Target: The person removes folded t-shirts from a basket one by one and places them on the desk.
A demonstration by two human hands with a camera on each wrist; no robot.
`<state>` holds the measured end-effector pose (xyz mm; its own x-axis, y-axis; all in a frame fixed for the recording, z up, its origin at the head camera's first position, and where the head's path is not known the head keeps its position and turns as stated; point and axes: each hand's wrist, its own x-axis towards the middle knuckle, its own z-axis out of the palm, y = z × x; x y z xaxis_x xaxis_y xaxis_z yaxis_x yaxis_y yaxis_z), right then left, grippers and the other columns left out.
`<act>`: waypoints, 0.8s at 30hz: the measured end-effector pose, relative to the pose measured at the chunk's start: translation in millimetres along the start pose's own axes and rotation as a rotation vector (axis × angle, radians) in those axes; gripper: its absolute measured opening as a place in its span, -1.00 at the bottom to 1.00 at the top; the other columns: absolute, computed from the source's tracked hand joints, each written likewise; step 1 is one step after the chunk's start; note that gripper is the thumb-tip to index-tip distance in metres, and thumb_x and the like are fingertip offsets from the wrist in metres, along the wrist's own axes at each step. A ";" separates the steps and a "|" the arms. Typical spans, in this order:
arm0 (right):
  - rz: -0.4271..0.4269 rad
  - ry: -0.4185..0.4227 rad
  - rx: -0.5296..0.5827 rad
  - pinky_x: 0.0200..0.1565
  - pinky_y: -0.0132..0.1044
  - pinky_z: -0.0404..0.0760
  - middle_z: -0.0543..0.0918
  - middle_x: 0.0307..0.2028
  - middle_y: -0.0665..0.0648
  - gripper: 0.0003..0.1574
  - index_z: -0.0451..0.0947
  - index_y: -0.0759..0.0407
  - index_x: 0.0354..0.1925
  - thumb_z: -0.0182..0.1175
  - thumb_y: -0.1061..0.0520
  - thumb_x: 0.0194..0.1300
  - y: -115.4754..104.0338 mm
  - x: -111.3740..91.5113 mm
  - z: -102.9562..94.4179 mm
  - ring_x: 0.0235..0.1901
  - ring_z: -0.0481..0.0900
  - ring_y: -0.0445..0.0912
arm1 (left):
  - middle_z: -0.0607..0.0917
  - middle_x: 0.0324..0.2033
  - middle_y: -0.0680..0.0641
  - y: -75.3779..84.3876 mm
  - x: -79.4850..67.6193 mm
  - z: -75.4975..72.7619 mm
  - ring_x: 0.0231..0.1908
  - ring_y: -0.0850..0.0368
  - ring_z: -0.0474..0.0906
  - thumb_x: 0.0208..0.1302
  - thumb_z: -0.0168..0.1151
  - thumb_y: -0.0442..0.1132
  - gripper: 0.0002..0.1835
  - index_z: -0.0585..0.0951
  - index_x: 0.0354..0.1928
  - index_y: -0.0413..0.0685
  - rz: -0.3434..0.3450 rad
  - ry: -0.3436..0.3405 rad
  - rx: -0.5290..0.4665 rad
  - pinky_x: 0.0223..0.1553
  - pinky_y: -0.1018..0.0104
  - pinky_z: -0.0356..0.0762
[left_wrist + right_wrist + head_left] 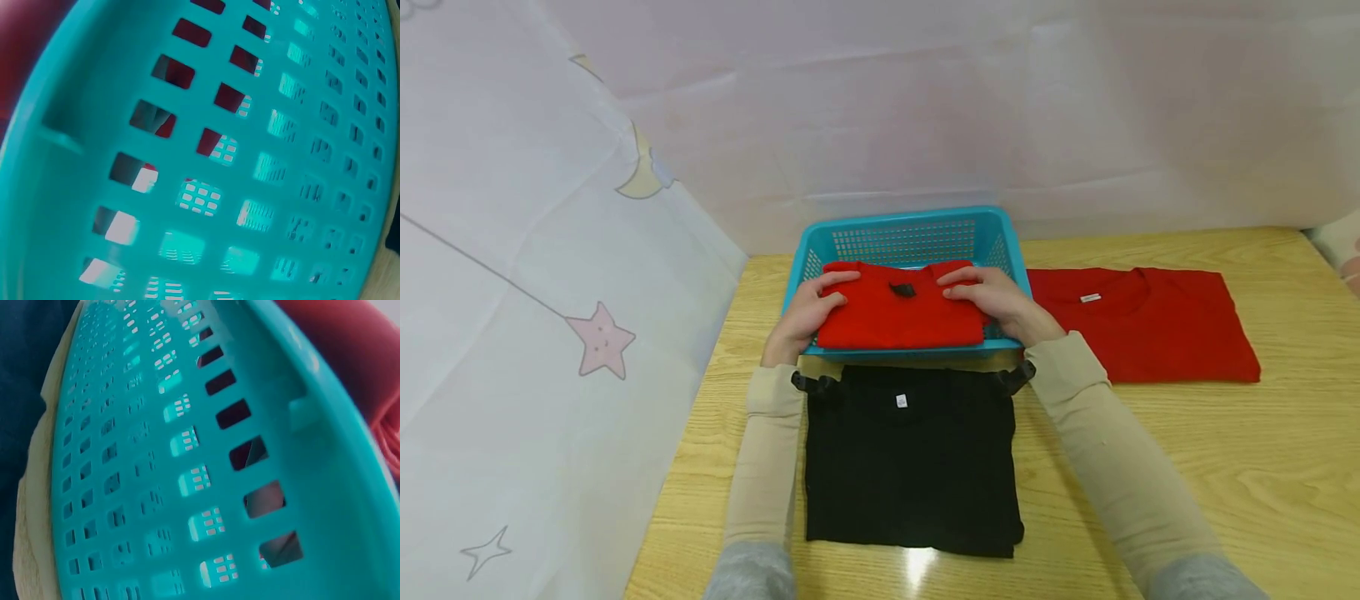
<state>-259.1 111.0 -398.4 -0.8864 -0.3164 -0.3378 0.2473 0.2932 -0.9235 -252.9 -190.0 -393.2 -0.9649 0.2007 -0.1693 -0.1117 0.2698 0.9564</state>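
A folded red shirt (900, 321) with a small dark patch near its collar lies level at the opening of a blue plastic basket (906, 218). My left hand (808, 308) grips the shirt's left side, and my right hand (996, 298) grips its right side. Some fingertips are hidden at the cloth edges. In the left wrist view, the basket's perforated wall (244, 187) fills most of the picture, with red cloth showing through its holes. The right wrist view shows the same wall (156, 487) and red cloth (350, 369) above the rim.
A folded black shirt (910, 475) with a white label lies in front of the basket. Another folded red shirt (1157, 333) lies to the right on the wooden table (1225, 467). Pale printed cloth (887, 108) hangs behind and at the left.
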 end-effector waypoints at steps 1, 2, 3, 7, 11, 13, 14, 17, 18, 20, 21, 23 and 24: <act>-0.004 0.008 0.008 -0.13 -0.32 0.58 0.39 0.25 0.19 -0.48 0.44 0.04 0.28 0.13 0.02 0.39 -0.7 -1.0 -0.1 -0.02 0.47 -0.01 | 0.47 0.20 -0.11 0.4 -0.4 0.0 -0.29 0.04 0.53 0.37 0.05 -0.31 -0.56 0.51 0.27 0.09 0.005 -0.004 0.000 -0.34 0.40 0.57; -0.008 0.012 0.016 -0.14 -0.33 0.59 0.39 0.24 0.19 -0.49 0.44 0.05 0.27 0.12 0.02 0.39 -1.4 -2.1 -0.1 -0.05 0.49 -0.02 | 0.44 0.22 -0.11 0.9 -1.0 0.0 -0.28 0.03 0.52 0.37 0.04 -0.32 -0.54 0.49 0.28 0.09 0.010 -0.010 -0.008 -0.33 0.40 0.57; -0.011 0.017 0.028 -0.15 -0.34 0.59 0.40 0.23 0.19 -0.49 0.45 0.06 0.27 0.13 0.02 0.39 -1.9 -3.1 -0.1 -0.07 0.50 -0.03 | 0.43 0.23 -0.11 1.6 -1.6 0.1 -0.25 0.03 0.52 0.37 0.04 -0.33 -0.53 0.48 0.30 0.09 0.017 -0.015 -0.018 -0.32 0.39 0.58; -0.031 0.020 0.073 -0.17 -0.32 0.61 0.40 0.20 0.17 -0.52 0.45 0.09 0.24 0.15 0.07 0.38 -3.4 -6.4 -0.2 -0.13 0.52 -0.07 | 0.40 0.26 -0.11 3.0 -4.6 -0.4 -0.13 -0.01 0.51 0.35 0.02 -0.36 -0.49 0.44 0.33 0.08 0.038 -0.031 -0.052 -0.26 0.36 0.60; -0.058 0.016 0.104 -0.20 -0.27 0.63 0.43 0.16 0.14 -0.53 0.45 0.07 0.22 0.18 0.11 0.36 -4.7 -9.9 -0.6 -0.18 0.55 -0.07 | 0.36 0.29 -0.09 3.9 -8.0 -1.1 -0.01 -0.05 0.47 0.34 0.01 -0.38 -0.47 0.42 0.34 0.08 0.054 -0.046 -0.073 -0.21 0.33 0.62; -0.070 0.011 0.115 -0.21 -0.26 0.65 0.44 0.16 0.13 -0.51 0.44 0.05 0.23 0.19 0.12 0.35 -5.5 -11.5 -1.1 -0.19 0.57 -0.08 | 0.35 0.30 -0.09 4.3 -9.6 -1.1 0.01 -0.06 0.46 0.33 0.02 -0.38 -0.46 0.41 0.34 0.09 0.057 -0.051 -0.080 -0.20 0.31 0.62; -0.078 0.008 0.113 -0.20 -0.25 0.65 0.43 0.17 0.14 -0.49 0.43 0.04 0.24 0.20 0.13 0.34 -5.9 -12.4 -1.7 -0.19 0.58 -0.08 | 0.36 0.29 -0.09 4.6 -10.3 -0.8 0.01 -0.06 0.46 0.33 0.02 -0.38 -0.46 0.41 0.34 0.11 0.057 -0.054 -0.084 -0.20 0.30 0.63; -0.096 -0.009 0.113 -0.19 -0.23 0.67 0.43 0.20 0.16 -0.44 0.39 0.02 0.28 0.21 0.14 0.33 -6.8 -14.7 -3.3 -0.17 0.59 -0.07 | 0.38 0.28 -0.09 5.4 -12.1 0.1 0.00 -0.06 0.48 0.32 0.01 -0.39 -0.44 0.41 0.34 0.14 0.056 -0.055 -0.080 -0.22 0.29 0.64; -0.099 -0.012 0.113 -0.19 -0.23 0.67 0.42 0.21 0.16 -0.43 0.38 0.02 0.29 0.21 0.14 0.33 -7.0 -15.6 -3.9 -0.16 0.59 -0.07 | 0.39 0.27 -0.09 5.7 -12.4 0.7 0.00 -0.05 0.48 0.31 0.02 -0.39 -0.44 0.41 0.34 0.15 0.056 -0.054 -0.078 -0.22 0.29 0.64; -0.107 -0.021 0.114 -0.18 -0.23 0.67 0.41 0.22 0.16 -0.41 0.37 0.01 0.30 0.21 0.15 0.32 -7.4 -17.2 -4.9 -0.14 0.59 -0.07 | 0.38 0.28 -0.09 6.8 -12.9 2.2 0.01 -0.05 0.48 0.32 0.04 -0.38 -0.45 0.41 0.34 0.15 0.063 -0.052 -0.071 -0.21 0.29 0.65; -0.109 -0.026 0.117 -0.18 -0.22 0.67 0.41 0.23 0.16 -0.40 0.37 0.01 0.30 0.21 0.15 0.32 -7.3 -17.9 -5.4 -0.12 0.58 -0.06 | 0.38 0.28 -0.09 7.5 -13.1 3.1 0.02 -0.05 0.48 0.33 0.05 -0.37 -0.45 0.41 0.35 0.15 0.068 -0.052 -0.070 -0.19 0.29 0.65; -0.118 -0.032 0.119 -0.17 -0.21 0.68 0.39 0.23 0.15 -0.40 0.36 0.01 0.30 0.21 0.17 0.32 -7.2 -19.2 -6.2 -0.09 0.57 -0.04 | 0.38 0.29 -0.09 9.1 -13.6 5.1 0.06 -0.04 0.47 0.35 0.09 -0.33 -0.47 0.41 0.35 0.15 0.077 -0.051 -0.075 -0.15 0.28 0.65; -0.121 -0.033 0.116 -0.16 -0.21 0.67 0.39 0.23 0.14 -0.40 0.37 0.00 0.30 0.21 0.17 0.32 -7.1 -20.1 -6.7 -0.08 0.56 -0.04 | 0.38 0.29 -0.09 9.9 -14.0 6.1 0.07 -0.05 0.46 0.36 0.10 -0.31 -0.48 0.41 0.35 0.15 0.080 -0.051 -0.080 -0.13 0.27 0.65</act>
<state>-245.7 121.3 -383.9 -0.8996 -0.3731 -0.2269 0.1850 0.1452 -0.9720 -239.1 -184.4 -382.8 -0.9583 0.2670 -0.1015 -0.0552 0.1756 0.9829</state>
